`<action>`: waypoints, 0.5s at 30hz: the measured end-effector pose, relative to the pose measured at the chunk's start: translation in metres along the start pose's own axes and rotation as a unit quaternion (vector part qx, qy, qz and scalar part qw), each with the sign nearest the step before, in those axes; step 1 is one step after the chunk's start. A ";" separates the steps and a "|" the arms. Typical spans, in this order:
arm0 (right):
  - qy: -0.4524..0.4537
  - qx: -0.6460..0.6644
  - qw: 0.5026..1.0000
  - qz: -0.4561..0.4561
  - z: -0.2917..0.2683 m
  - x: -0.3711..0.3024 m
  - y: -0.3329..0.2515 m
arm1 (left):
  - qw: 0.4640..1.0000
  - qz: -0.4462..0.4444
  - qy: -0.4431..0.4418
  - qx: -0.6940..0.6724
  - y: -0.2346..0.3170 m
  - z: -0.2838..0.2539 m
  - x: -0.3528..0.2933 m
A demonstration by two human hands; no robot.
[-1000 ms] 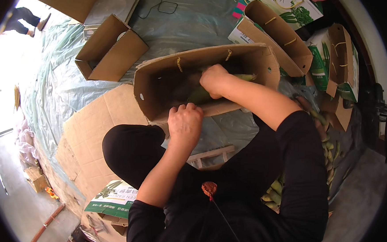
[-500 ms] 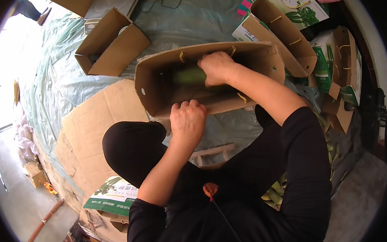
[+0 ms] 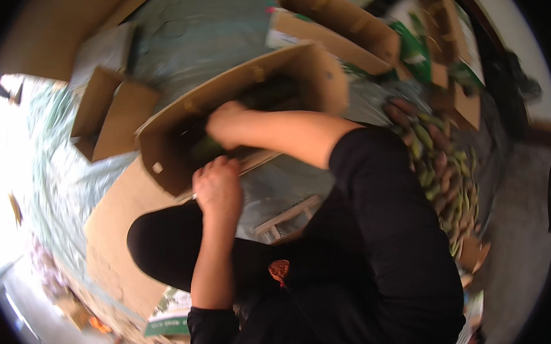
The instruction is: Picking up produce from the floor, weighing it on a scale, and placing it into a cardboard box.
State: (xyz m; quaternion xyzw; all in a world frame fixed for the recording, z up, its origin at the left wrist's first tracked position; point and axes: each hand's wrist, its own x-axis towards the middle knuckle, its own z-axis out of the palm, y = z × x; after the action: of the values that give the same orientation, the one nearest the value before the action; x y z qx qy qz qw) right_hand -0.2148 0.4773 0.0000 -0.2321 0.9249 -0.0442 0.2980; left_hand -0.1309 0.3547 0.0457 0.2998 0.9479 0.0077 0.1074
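Observation:
A long open cardboard box lies tilted in front of me. My right hand reaches down inside it, fingers closed on a green radish, which is mostly hidden and blurred. More dark green shapes lie in shadow at the box's far right end, too dim to tell apart. My left hand grips the near rim of the box, its fingers curled over the edge.
Green and reddish radishes are heaped on the right. Other open boxes stand beyond, and a smaller box sits at the left. Flat cardboard lies by my left knee, a small wooden frame between my legs.
The view has swung right, bringing the radish heap into sight. My right hand has moved toward the left end of the box and deeper in with the green radish. My left hand stays on the rim.

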 end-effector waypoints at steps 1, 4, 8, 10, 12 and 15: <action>0.003 0.012 1.000 0.003 0.005 0.001 -0.001 | 1.000 0.003 0.016 -0.009 0.002 0.001 0.001; 0.028 0.063 0.997 -0.026 -0.007 -0.006 -0.003 | 1.000 0.000 0.016 -0.005 -0.001 0.004 -0.001; 0.101 0.104 0.989 -0.013 -0.051 -0.072 0.006 | 1.000 0.020 0.015 -0.007 0.009 -0.006 0.003; 0.166 0.138 0.976 -0.023 -0.069 -0.125 0.023 | 1.000 0.021 0.015 -0.008 0.009 -0.005 0.002; 0.264 0.207 0.942 0.003 -0.066 -0.177 0.049 | 1.000 0.010 0.022 -0.008 0.010 -0.005 0.002; 0.405 0.233 0.875 0.131 -0.035 -0.267 0.089 | 1.000 0.010 0.014 -0.025 0.013 -0.005 0.003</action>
State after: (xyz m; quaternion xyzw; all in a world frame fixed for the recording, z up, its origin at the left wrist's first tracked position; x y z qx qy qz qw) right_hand -0.0801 0.6761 0.1512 0.0056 0.9497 -0.3085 -0.0537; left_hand -0.1272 0.3672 0.0508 0.3062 0.9459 0.0366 0.1010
